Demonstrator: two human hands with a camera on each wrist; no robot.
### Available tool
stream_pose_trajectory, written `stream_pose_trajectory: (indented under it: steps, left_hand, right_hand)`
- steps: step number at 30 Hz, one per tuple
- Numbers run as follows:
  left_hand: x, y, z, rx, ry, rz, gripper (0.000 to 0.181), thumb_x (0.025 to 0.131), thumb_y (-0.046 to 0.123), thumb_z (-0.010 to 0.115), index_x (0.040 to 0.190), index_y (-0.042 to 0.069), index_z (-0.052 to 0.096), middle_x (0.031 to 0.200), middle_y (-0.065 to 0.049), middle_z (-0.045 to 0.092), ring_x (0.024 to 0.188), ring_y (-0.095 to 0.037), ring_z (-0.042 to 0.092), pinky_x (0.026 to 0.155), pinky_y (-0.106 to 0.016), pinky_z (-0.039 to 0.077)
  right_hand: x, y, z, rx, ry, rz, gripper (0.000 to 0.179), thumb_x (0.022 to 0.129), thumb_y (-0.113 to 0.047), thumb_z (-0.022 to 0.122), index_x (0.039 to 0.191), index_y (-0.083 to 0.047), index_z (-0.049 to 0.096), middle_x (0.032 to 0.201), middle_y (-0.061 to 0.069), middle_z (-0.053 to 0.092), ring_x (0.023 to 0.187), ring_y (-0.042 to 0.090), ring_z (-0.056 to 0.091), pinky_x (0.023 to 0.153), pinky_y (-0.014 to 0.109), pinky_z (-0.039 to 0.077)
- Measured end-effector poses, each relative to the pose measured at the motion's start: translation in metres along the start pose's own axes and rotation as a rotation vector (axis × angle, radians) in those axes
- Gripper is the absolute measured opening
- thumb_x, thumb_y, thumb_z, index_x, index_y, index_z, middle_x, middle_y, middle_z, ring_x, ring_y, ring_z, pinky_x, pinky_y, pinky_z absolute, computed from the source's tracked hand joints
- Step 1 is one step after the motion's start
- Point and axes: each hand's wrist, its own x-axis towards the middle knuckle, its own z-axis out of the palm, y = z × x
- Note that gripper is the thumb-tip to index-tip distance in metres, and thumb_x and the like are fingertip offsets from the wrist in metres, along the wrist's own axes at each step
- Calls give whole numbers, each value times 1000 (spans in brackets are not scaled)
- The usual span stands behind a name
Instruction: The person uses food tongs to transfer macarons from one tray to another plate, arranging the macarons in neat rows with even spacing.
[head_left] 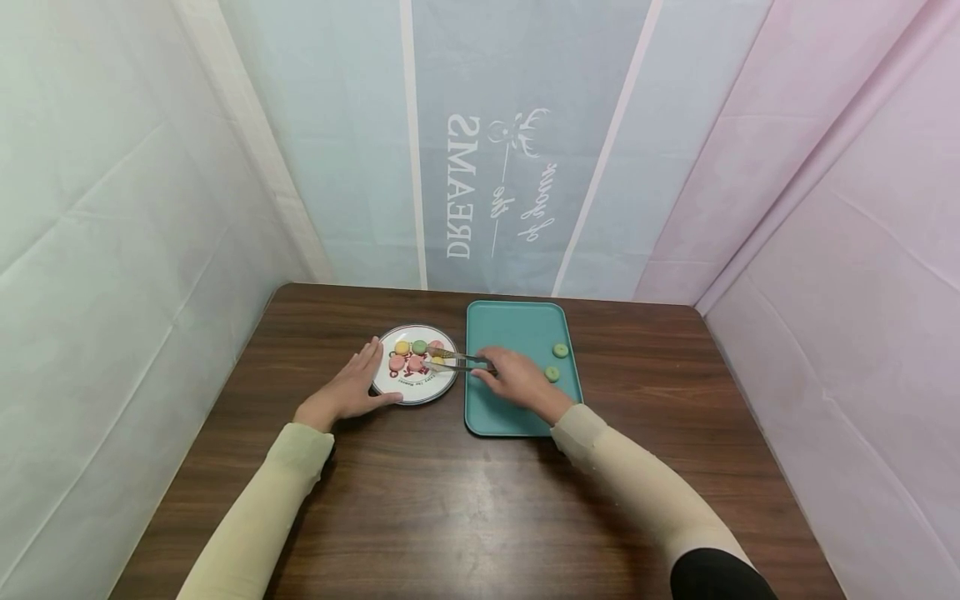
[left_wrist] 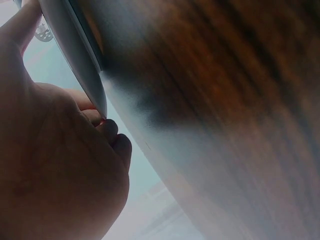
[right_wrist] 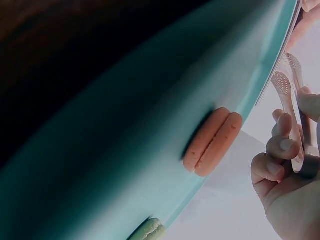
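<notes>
My left hand [head_left: 351, 385] rests at the left side of a white plate [head_left: 431, 393], its fingers along the rim and the thumb stretched along the near edge. In the left wrist view its fingertips touch the plate's edge [left_wrist: 75, 55]. My right hand [head_left: 517, 377] holds metal tongs [head_left: 459, 367] that reach leftward over the plate. Their perforated tips stand apart above the macarons. On the plate lie pink macarons [head_left: 397, 362], a green macaron [head_left: 419, 346] and yellow macarons [head_left: 402, 347], partly covered by the tongs.
A teal tray [head_left: 517, 321] lies right of the plate, under my right hand. Two green macarons [head_left: 560, 351] sit near its right side. The right wrist view also shows an orange-pink macaron [right_wrist: 212, 142] on it. Beyond the brown table [head_left: 420, 500] hang printed curtains [head_left: 517, 67].
</notes>
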Motion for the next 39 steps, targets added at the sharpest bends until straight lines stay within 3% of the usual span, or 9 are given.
stream_pose_trajectory:
  steps: [24,39]
  left_hand:
    - [-1,-5,10,27,40,27,119,100,64,67,168,-8,2,178,-26,-3,165,-42,3,133,-59,10]
    - [0,-3,5,17,33,26,118,100,64,66,168,-9,2,178,-27,-3,165,-42,3,133,-58,11]
  right_hand:
    - [-2,-2,7,-1,17,-6,39,107,-37,69,135,-9,69,112,5,74,91,17,69,77,39,60]
    - [0,-1,5,11,12,0,42,107,-38,68,137,-9,68,111,5,74,89,16,69,75,38,58]
